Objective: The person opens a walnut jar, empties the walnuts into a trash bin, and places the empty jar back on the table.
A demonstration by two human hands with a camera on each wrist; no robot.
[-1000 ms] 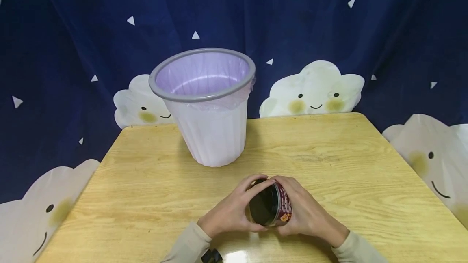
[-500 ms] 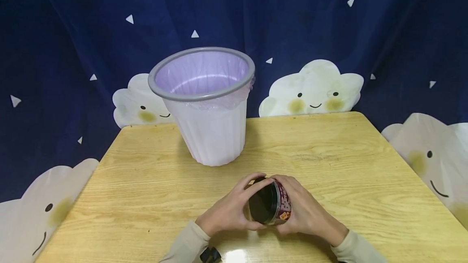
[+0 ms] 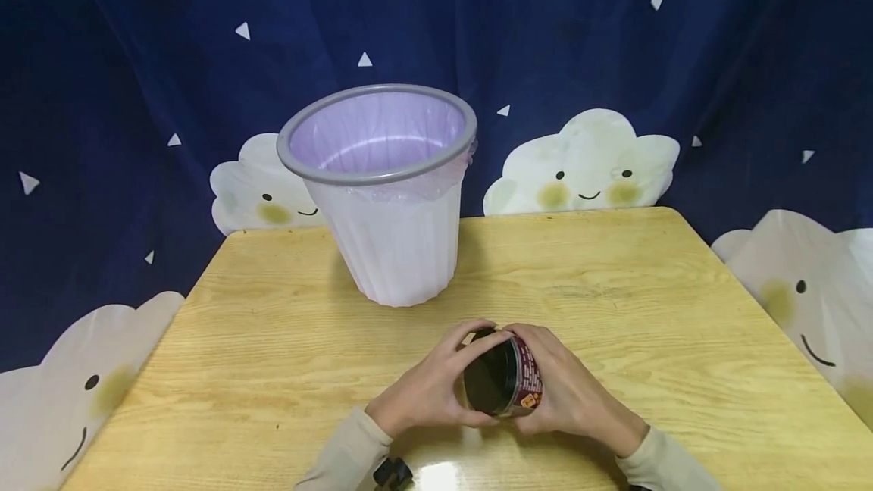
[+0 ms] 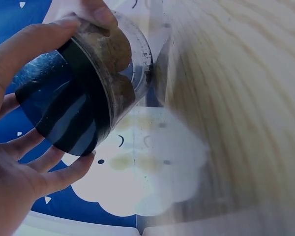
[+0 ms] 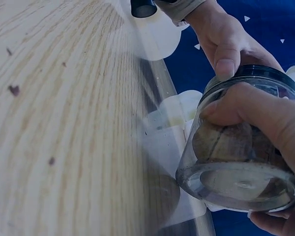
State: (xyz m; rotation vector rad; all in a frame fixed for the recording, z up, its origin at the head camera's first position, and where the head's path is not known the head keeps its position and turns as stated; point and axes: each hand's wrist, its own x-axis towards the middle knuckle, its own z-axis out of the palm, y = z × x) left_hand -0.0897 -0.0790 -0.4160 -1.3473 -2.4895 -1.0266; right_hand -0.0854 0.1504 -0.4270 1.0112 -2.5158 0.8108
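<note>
A clear jar [image 5: 221, 142] with brownish, rounded pieces inside is held between the two hands at the near part of the tabletop [image 3: 614, 271], a little right of the middle in the head view. It is tipped over, with its black lid [image 3: 489, 381] turned toward the person's left and its base toward the right; whether its lower side touches the tabletop cannot be told. A dark red label [image 3: 530, 376] with white print and an orange mark shows between lid and right palm. The left hand [image 3: 436, 385] has a wide grip on the lid end, thumb and fingers spread round its rim. The right hand [image 3: 569, 389] holds the body of the jar in a curved grip, its thumb pressed along the glass in the right wrist view. Both arms wear beige sleeves [image 3: 351, 449], and a small black object [image 3: 393, 473] sits by the left wrist. Farther back, well apart from the jar and left of it, a white bin [image 3: 402, 248] stands upright on the tabletop, with a grey rim [image 3: 382, 175] and a thin purplish liner [image 3: 382, 135] folded over its edge. Behind the tabletop hangs a dark blue curtain [image 3: 573, 29] printed with white triangles and smiling clouds [image 3: 589, 161].
</note>
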